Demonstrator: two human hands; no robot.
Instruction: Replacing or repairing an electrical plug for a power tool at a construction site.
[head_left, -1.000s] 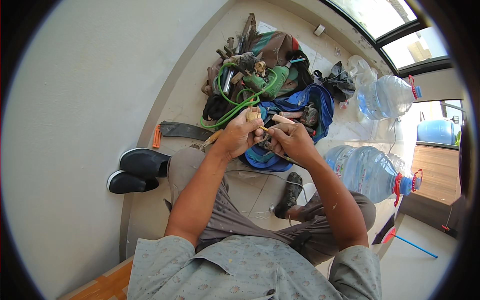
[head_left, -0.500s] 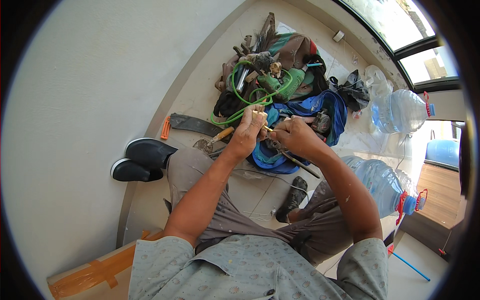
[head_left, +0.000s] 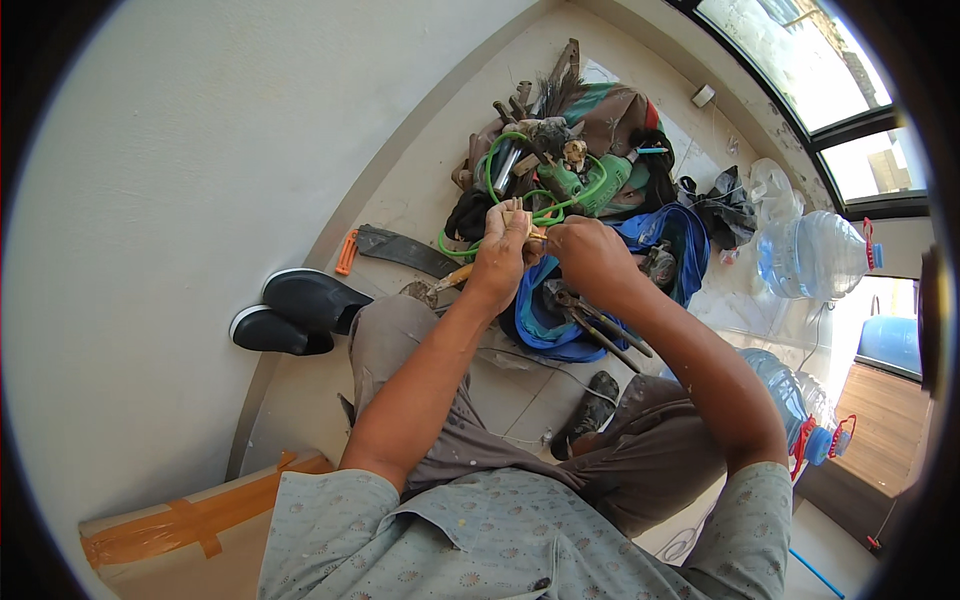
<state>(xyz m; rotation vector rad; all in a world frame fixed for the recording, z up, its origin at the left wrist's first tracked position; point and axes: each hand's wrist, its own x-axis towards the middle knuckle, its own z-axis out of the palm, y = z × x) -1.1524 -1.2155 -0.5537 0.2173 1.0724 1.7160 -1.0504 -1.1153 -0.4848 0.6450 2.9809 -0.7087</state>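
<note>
My left hand (head_left: 503, 255) is closed around a small pale-yellow, blocky piece (head_left: 515, 219), held up over the tool pile. The fingers cover most of it, so its kind does not show. Close against it on the right, my right hand (head_left: 592, 256) is closed, back of the hand upward. A thin brass-coloured bit (head_left: 538, 237) shows between the two hands; what the right fingers grip is hidden. Below the hands lies an open blue bag (head_left: 690, 240), with long-handled pincers (head_left: 603, 328) resting on it. Beside my left wrist is a wooden-handled trowel (head_left: 455, 277).
Beyond my hands, a green power tool (head_left: 602, 190) and its green cord (head_left: 491, 170) lie among mixed tools. Large water bottles (head_left: 815, 256) stand at the right. Black shoes (head_left: 312, 300), an orange cutter (head_left: 347, 252) and a taped cardboard box (head_left: 190, 530) are on the left.
The view has shifted, so the surroundings sit further right and lower. My right hand has turned, its back now upward, and more of the pincers shows below it.
</note>
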